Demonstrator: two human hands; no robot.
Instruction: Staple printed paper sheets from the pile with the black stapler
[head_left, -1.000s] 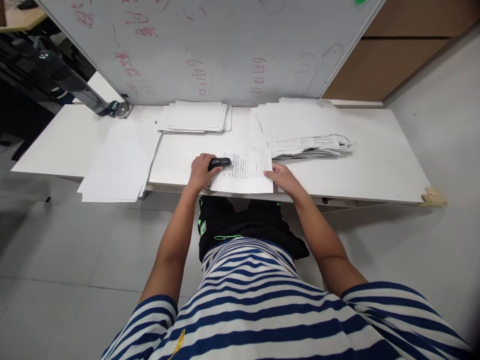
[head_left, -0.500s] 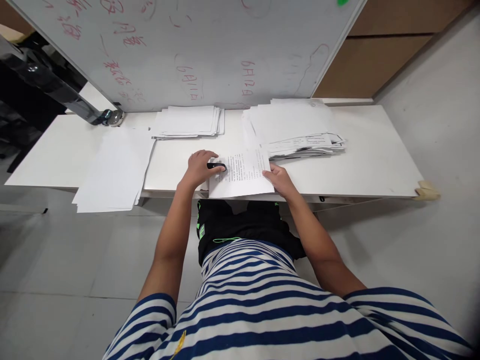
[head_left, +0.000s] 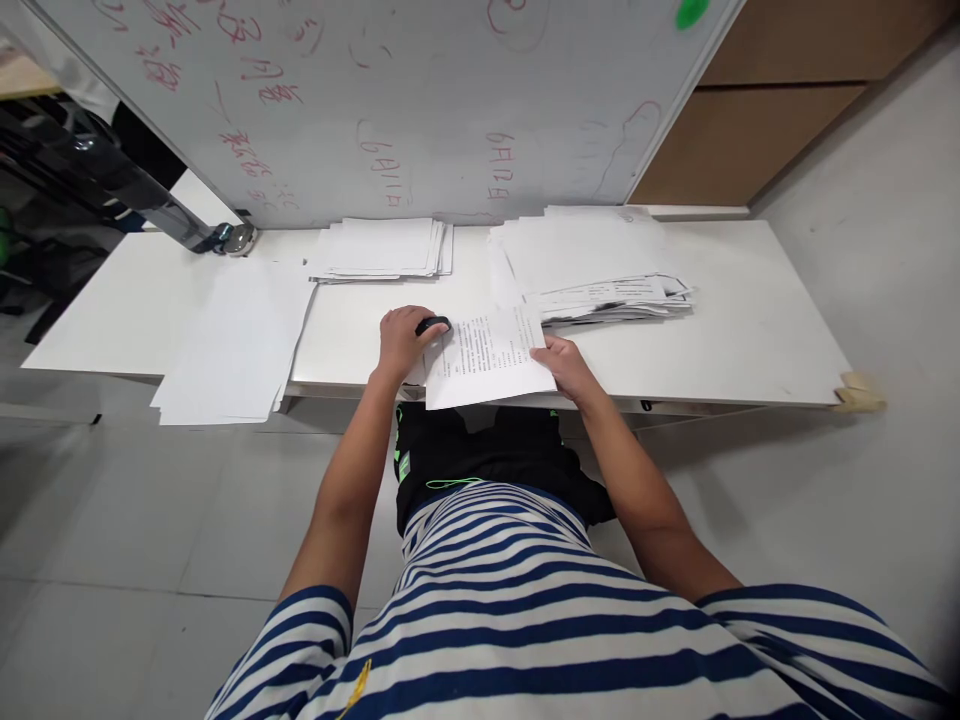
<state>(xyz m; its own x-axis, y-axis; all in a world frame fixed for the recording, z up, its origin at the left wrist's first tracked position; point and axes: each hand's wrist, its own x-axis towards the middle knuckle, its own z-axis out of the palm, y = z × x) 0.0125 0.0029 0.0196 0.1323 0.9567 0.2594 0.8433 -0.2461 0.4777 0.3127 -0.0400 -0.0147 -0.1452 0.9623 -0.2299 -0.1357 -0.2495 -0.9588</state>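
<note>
Left hand (head_left: 403, 340): fingers clamped on black object (head_left: 435, 325) at left edge of printed sheet (head_left: 491, 368). Right hand (head_left: 567, 368): fingers pinch sheet's right edge, thumb on top. Sheet between hands, front margin past near edge of tabletop (head_left: 750, 320). Thick paper stack (head_left: 592, 245) behind to right, thinner stack (head_left: 379, 248) behind to left; broad pile (head_left: 232, 340) farther left, overhanging.

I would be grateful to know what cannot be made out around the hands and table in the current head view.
In the head view:
- Black object: partly hidden by the left hand.
- Printed sheet: its text is too small to read.
- Right hand: some fingers are hidden beneath that sheet.
- Whiteboard: its top is cut off by the picture's upper edge.
</note>
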